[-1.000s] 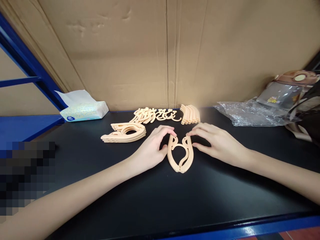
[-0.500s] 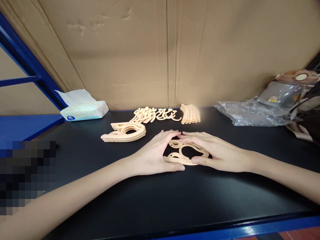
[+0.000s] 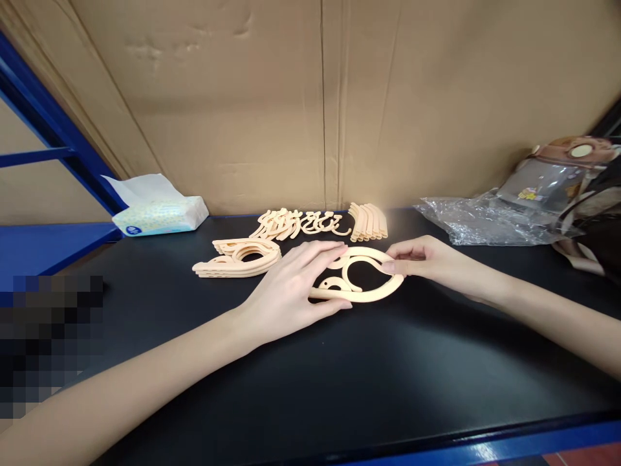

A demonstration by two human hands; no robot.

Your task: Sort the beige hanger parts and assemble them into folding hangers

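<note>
A beige curved plastic piece [image 3: 373, 296], looped like a folded hanger, is held between both hands over the black table. My left hand [image 3: 291, 285] grips its left end, thumb along the near edge and fingers over the far edge. With thumb and bent fingers, my right hand [image 3: 420, 259] pinches its right rim. Left of my left hand lies a stack of similar beige pieces [image 3: 233, 268]. Behind are a pile of slim beige parts [image 3: 279, 223], some beige hooks [image 3: 320, 223] and a row of curved beige tubes [image 3: 369, 222].
A tissue pack [image 3: 162, 217] sits at the back left. Crumpled clear plastic [image 3: 466, 220] and a clear bag with a brown top [image 3: 543, 178] are at the back right. A cardboard wall [image 3: 233, 110] stands behind the black table [image 3: 339, 382].
The held piece has moved slightly away from me and tilted up. My right hand has shifted to its far right rim and now pinches it; my left hand has moved a little left.
</note>
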